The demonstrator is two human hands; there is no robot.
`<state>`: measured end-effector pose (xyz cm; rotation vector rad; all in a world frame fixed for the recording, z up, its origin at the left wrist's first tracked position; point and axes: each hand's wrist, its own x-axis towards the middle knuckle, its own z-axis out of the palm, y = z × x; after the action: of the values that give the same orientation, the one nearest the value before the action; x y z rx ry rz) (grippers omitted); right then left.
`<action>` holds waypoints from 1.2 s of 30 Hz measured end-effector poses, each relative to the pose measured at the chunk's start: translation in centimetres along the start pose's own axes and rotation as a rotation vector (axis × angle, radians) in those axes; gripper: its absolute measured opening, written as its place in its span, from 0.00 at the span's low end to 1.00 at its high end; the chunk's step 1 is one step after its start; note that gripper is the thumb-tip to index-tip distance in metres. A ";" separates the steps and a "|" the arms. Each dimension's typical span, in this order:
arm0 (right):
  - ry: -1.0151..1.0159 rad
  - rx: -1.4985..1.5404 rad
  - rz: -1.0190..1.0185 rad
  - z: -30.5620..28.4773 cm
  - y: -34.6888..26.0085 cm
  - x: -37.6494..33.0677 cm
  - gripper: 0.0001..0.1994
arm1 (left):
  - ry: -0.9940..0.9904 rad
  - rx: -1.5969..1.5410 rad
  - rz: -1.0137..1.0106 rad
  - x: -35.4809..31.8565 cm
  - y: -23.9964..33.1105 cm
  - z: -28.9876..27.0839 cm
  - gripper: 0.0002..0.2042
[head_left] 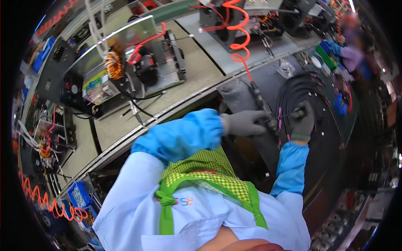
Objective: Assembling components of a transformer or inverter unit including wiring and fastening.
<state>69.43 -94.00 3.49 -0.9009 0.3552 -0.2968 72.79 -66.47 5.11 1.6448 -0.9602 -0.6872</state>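
My left hand (247, 122), in a grey glove, reaches across the dark work surface with its fingers pressed together on a thin black cable (279, 116). The cable runs to my right hand (304, 122), also gloved in grey, whose fingers are curled round its other stretch. Beneath and beyond the right hand lies a big bundle of coiled black cables (299, 85) with small pale ends. A slim pneumatic driver (258, 98) on an orange coiled hose (239, 39) lies close past my left fingertips. Pink-purple pieces (279, 113) show between my hands.
On the left, a conveyor line (197, 56) carries open metal chassis (125, 71) with copper coils and wiring. A clear plastic bag (286, 68) and a green bin (325, 54) stand at the far right, near another person (351, 56). Blue screw bins (78, 194) sit lower left.
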 end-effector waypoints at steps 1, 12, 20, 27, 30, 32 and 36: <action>-0.035 0.138 -0.014 -3.5 -1.6 1.9 0.06 | -0.120 -0.036 -0.069 -1.7 0.0 -0.4 0.24; 0.004 -0.471 -0.073 -1.0 -4.5 2.8 0.15 | -0.142 -0.619 -0.074 -19.3 7.1 -12.4 0.24; -0.183 -2.206 0.036 -10.1 -0.4 8.5 0.24 | 0.155 -0.348 -0.550 -21.3 1.5 -11.8 0.26; -0.227 -0.270 0.034 0.0 -12.9 5.4 0.07 | 0.513 -0.648 -0.115 -25.1 -0.6 -11.1 0.28; -0.798 0.252 0.012 8.8 -12.3 4.6 0.11 | 0.570 -0.479 -0.150 -24.1 2.2 -10.8 0.31; -0.843 0.094 -0.251 18.0 -6.8 -0.8 0.16 | 0.619 -0.462 -0.125 -23.3 1.5 -11.0 0.31; -0.777 -0.235 -0.619 26.5 4.2 -9.2 0.24 | 1.010 0.320 -0.031 -23.0 -0.1 -10.7 0.29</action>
<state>72.72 -69.26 16.83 -1.2699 -0.6340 -0.4472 69.84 -41.38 7.23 1.9475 -0.2980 0.3257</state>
